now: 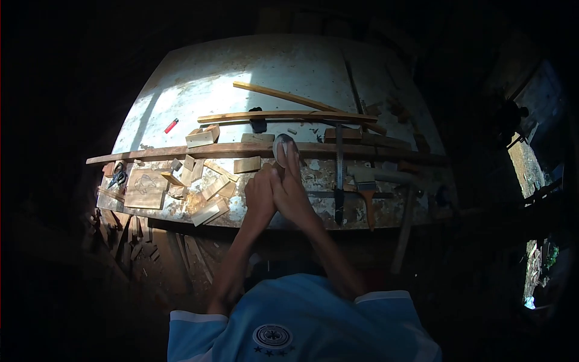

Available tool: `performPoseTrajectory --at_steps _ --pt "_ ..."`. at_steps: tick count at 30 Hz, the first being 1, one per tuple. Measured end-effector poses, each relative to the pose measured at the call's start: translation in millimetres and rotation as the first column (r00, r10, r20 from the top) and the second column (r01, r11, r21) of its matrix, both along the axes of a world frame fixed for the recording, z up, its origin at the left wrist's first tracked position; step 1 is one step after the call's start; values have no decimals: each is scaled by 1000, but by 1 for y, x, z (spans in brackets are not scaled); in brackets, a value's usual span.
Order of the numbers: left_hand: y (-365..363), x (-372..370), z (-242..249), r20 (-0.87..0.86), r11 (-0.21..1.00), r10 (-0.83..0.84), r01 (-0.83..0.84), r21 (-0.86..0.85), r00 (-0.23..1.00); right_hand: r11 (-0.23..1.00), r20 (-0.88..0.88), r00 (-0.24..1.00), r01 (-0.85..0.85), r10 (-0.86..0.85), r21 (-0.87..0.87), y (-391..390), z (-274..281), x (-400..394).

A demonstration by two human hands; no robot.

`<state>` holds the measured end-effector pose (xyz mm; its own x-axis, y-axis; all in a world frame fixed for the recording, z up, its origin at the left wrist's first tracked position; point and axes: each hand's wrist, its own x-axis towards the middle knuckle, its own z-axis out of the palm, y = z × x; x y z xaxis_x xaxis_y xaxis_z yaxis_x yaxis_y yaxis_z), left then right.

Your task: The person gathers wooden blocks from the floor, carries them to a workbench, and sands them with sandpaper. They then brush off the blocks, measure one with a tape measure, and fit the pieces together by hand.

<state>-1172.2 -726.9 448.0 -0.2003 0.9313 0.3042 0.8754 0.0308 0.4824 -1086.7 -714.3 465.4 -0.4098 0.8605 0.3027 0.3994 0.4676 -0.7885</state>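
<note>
Close together over the front of the workbench (199, 57), both my hands meet at a pale, rounded oval thing (279, 152). Its kind is not clear; it has a whitish face and a greyer upper edge. My left hand (260, 192) is closed, fingers curled, at its lower end. Along its right side lie the long fingers of my right hand (291, 188), pressed against it. What the palms cover is hidden. A long wooden bar (211, 149) runs crosswise just behind the hands, and a small wood block (246, 165) lies left of them.
Left are wood offcuts (210, 212), a board with a drawing (145, 188), scissors (118, 175) and a red lighter (171, 126). Right are a metal clamp (339, 163), a brush (367, 196) and a hammer (405, 223). Wooden strips (283, 116) lie farther back.
</note>
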Motion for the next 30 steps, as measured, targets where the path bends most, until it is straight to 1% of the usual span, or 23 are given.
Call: performPoseTrajectory --at_steps 1,2,3,4,5,6,7,8,10,13,14,15,17,18,19,20,22,25,26,27,28,29,30 --pt "-3 -2 8 50 1000 -5 6 -22 999 999 73 997 36 -38 17 -11 -1 -4" --pt "-6 -3 11 92 999 -11 15 -49 996 999 -2 999 44 -44 27 0 -5 -3" --pt "-5 -2 1 7 1000 -27 27 2 1000 998 -82 995 55 -52 30 25 -10 -1" --pt "-15 5 3 18 995 -70 71 -73 997 997 -162 984 74 -68 28 44 -13 3" --pt "-23 15 12 30 984 -113 116 -131 993 971 -266 962 -7 -58 -237 58 -3 10" --pt "-29 21 17 48 968 -158 164 -188 986 874 -364 928 -113 -77 -473 69 12 21" --pt "-29 20 13 155 972 -204 219 -87 967 819 -534 843 -256 -72 -514 70 20 29" --pt "-24 16 15 258 977 -197 212 -34 946 748 -678 729 -398 -93 -531 70 28 37" --pt "-24 7 14 467 983 -175 177 41 867 791 -774 623 -414 -114 -450 57 40 50" --pt "-25 2 18 589 977 -214 180 116 780 834 -703 687 -269 -184 -481 52 22 60" --pt "-27 0 24 628 973 -231 180 144 743 847 -718 679 -283 -155 -450 48 21 60" --pt "-34 -2 39 885 955 -68 286 -75 460 859 -732 669 -294 -128 -419 43 22 59" --pt "-33 -2 34 994 978 -55 207 33 99 868 -740 665 -304 -102 -393 39 23 62" --pt "-31 -2 32 994 985 -61 156 76 -93 866 -764 639 -327 -91 -377 37 25 62" --pt "-29 -3 32 994 992 -70 102 78 -85 865 -786 614 -348 -80 -361 34 28 62" --pt "-29 -5 32 997 992 -72 101 75 -38 863 -806 588 -369 -69 -344 32 30 63" --pt "-31 -13 32 995 993 -78 92 73 56 851 -778 628 -419 20 -317 29 32 65" --pt "-31 -7 36 1000 1000 -3 -28 2 -22 826 -682 710 -482 173 -292 16 40 59" --pt "-31 -4 35 997 998 -34 -40 37 74 818 -639 735 -499 226 -286 10 44 54" --pt "-29 1 32 983 996 -63 -46 72 170 820 -537 755 -542 377 -186 8 52 46" --pt "-27 6 28 961 993 -91 -46 107 263 816 -459 768 -560 446 -145 11 47 36" --pt "-19 6 14 928 984 -136 -58 166 347 835 -386 788 -545 480 -74 15 38 24" --pt "-10 3 13 921 971 -184 -80 224 344 857 -406 802 -508 438 -79 17 32 12"
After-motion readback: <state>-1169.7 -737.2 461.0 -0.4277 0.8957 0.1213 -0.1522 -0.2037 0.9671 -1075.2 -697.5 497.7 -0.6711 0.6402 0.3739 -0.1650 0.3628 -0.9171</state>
